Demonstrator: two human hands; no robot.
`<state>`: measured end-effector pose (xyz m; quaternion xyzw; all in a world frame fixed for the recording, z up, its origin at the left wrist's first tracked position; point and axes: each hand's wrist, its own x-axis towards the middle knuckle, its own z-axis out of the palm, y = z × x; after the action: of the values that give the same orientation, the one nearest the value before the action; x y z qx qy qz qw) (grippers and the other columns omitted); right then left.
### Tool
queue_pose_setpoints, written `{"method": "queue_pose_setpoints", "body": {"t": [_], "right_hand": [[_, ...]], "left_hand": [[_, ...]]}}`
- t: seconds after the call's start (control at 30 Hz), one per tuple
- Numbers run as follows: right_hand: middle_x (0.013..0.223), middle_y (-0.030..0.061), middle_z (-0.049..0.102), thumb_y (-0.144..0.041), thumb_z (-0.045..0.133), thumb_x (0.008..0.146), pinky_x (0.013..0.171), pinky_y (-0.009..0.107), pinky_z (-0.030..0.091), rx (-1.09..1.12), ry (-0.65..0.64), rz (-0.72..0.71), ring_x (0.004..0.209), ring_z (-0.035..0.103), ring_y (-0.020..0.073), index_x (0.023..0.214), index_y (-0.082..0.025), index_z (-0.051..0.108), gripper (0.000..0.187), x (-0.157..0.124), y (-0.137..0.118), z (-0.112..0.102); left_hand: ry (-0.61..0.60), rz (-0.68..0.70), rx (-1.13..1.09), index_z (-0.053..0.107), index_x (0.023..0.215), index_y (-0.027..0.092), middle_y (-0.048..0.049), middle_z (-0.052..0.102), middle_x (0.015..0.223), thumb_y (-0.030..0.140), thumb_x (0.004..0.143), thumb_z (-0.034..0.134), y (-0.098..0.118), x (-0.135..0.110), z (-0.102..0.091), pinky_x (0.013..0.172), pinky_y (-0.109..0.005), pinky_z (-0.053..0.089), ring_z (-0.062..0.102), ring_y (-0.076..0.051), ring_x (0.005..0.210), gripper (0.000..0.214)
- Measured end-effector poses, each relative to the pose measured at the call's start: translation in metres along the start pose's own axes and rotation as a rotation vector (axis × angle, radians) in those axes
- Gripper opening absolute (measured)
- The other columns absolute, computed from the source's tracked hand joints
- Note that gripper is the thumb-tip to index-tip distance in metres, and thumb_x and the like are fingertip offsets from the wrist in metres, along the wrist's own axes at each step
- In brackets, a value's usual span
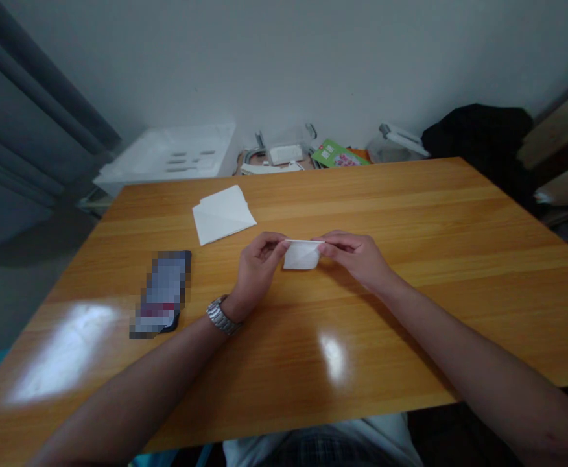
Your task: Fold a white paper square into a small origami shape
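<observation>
A small folded white paper (302, 254) is held just above the wooden table (410, 214) near its middle. My left hand (259, 266), with a metal watch on the wrist, pinches the paper's left top corner. My right hand (358, 256) pinches the right top corner. Both hands have their fingers closed on the paper's upper edge. A second folded white paper (223, 214) lies flat on the table, further back and to the left of my hands.
A blurred-out phone (162, 293) lies on the table's left part. Behind the table stand a white plastic bin (167, 159), clutter with a green booklet (338, 154) and a black bag (478, 139). A grey curtain (16, 143) hangs at the left.
</observation>
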<state>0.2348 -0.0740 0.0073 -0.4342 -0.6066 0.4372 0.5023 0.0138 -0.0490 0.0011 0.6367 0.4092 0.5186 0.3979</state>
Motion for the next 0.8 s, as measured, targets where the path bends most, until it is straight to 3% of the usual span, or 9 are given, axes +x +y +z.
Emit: {"method": "queue_pose_setpoints", "body": {"t": [0.23,0.5,0.8], "right_hand": [[0.104,0.0057,0.079,-0.046,0.078,0.085,0.090,0.039,0.056,-0.037,0.007,-0.038,0.097,0.071,0.0216,0.097,-0.028,0.083,0.022,0.0006,-0.0010,-0.0011],[0.107,0.0047,0.077,-0.046,0.070,0.093,0.092,0.040,0.056,-0.148,-0.003,-0.176,0.099,0.070,0.0216,0.104,-0.033,0.082,0.021,-0.0007,-0.0043,-0.0023],[0.109,0.0053,0.076,-0.047,0.070,0.092,0.094,0.040,0.054,-0.127,-0.029,-0.166,0.102,0.069,0.0222,0.107,-0.032,0.081,0.024,-0.0011,-0.0025,-0.0037]], "left_hand": [[-0.004,0.018,0.007,0.068,0.090,0.018,-0.0050,0.072,0.086,0.048,0.089,0.073,-0.0013,0.0003,-0.0004,0.070,-0.027,0.055,0.067,-0.016,0.079,0.031],[-0.014,0.021,-0.003,0.067,0.091,0.018,-0.0047,0.071,0.088,0.046,0.090,0.072,0.0032,-0.0015,-0.0003,0.071,-0.026,0.054,0.067,-0.016,0.081,0.029],[0.010,0.035,-0.017,0.066,0.091,0.018,-0.0047,0.071,0.087,0.047,0.089,0.073,0.0018,-0.0019,0.0008,0.071,-0.026,0.054,0.067,-0.016,0.080,0.030]]}}
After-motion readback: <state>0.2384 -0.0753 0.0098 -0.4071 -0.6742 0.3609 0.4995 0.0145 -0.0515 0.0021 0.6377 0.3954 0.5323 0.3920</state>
